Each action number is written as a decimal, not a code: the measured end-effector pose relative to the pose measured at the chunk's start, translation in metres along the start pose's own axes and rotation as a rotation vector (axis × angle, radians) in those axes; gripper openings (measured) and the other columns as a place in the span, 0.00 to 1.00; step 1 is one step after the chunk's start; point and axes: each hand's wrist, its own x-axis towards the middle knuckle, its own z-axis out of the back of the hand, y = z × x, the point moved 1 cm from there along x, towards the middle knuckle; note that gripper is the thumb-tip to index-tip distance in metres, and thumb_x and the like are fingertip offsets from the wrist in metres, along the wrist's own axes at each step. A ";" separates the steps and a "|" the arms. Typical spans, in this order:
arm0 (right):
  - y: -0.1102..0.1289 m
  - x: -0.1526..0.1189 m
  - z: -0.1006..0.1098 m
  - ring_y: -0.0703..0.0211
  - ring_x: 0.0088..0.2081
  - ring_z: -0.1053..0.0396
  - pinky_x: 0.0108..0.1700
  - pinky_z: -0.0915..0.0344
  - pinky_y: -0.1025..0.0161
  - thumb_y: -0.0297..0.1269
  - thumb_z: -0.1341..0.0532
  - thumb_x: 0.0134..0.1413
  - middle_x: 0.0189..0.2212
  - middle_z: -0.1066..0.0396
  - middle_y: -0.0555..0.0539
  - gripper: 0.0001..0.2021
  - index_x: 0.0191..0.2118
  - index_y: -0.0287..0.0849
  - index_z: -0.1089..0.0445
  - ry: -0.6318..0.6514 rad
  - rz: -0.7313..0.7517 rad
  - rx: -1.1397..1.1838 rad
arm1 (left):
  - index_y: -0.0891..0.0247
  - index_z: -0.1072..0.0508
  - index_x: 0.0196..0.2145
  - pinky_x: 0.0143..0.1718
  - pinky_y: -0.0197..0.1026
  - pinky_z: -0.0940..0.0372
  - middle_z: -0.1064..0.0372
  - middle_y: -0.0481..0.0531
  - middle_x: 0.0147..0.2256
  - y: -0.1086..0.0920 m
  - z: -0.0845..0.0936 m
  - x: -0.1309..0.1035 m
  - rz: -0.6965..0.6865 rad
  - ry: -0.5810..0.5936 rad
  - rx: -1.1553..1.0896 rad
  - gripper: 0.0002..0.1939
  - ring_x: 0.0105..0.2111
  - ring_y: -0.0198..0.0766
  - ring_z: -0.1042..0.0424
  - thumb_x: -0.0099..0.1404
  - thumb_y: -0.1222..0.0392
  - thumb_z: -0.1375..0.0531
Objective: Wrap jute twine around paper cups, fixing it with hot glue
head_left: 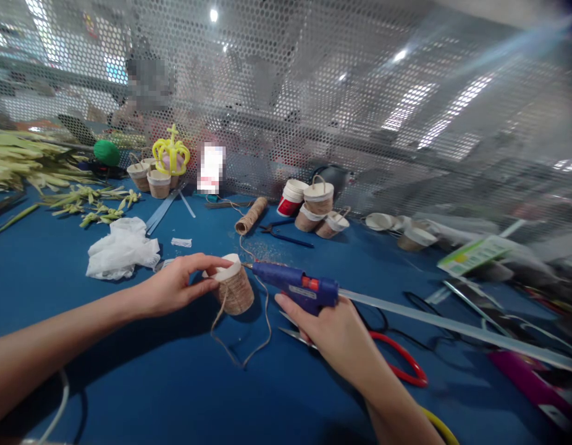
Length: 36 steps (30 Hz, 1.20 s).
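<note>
My left hand (184, 283) grips a small paper cup wrapped in twine (238, 293), thumb outside and fingers at its white rim. The cup is tilted a little on the blue table. In my right hand (335, 334) is a blue hot glue gun (290, 284), its nozzle close to the cup's upper edge; I cannot tell whether it touches. A long clear glue stick (429, 318) runs out of the gun's back. Loose twine (243, 366) loops from the cup across the table toward a twine roll (251, 216). Red-handled scissors (418, 374) lie partly beneath my right hand.
Pliers (290, 238) lie behind the glue gun. Twine-wrapped cups (319, 201) stand stacked before a perforated metal screen (267, 111). White crumpled cloth (121, 250) and green husk pieces (98, 204) are at left. A yellow crown shape (171, 154) sits over more cups. Clutter covers the right side.
</note>
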 end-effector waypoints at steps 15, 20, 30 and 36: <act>0.012 -0.002 0.006 0.63 0.15 0.38 0.22 0.39 0.67 0.20 0.54 0.49 0.10 0.38 0.52 0.21 0.38 0.40 0.26 -0.050 0.157 -0.193 | 0.65 0.35 0.47 0.41 0.41 0.39 0.31 0.54 0.40 0.002 0.000 0.000 -0.002 -0.010 0.023 0.16 0.38 0.37 0.33 0.61 0.61 0.49; 0.017 -0.001 0.007 0.63 0.17 0.36 0.23 0.39 0.67 0.28 0.49 0.53 0.13 0.35 0.51 0.14 0.36 0.43 0.26 -0.031 0.053 -0.078 | 0.64 0.35 0.48 0.42 0.42 0.39 0.31 0.54 0.40 0.003 0.000 0.000 0.011 -0.005 0.029 0.17 0.38 0.38 0.33 0.61 0.60 0.49; 0.014 -0.011 -0.004 0.55 0.21 0.32 0.29 0.36 0.58 0.22 0.55 0.50 0.14 0.32 0.47 0.22 0.41 0.44 0.27 -0.005 0.174 -0.197 | 0.64 0.35 0.49 0.42 0.42 0.39 0.31 0.54 0.40 0.005 -0.001 0.000 -0.022 -0.009 0.017 0.18 0.38 0.37 0.33 0.61 0.60 0.49; 0.014 -0.003 0.003 0.60 0.18 0.36 0.25 0.38 0.64 0.29 0.48 0.48 0.12 0.36 0.50 0.14 0.36 0.44 0.25 -0.001 -0.086 0.079 | 0.64 0.36 0.49 0.41 0.42 0.39 0.31 0.54 0.39 0.003 0.000 0.000 0.001 -0.002 0.033 0.18 0.38 0.38 0.33 0.61 0.61 0.49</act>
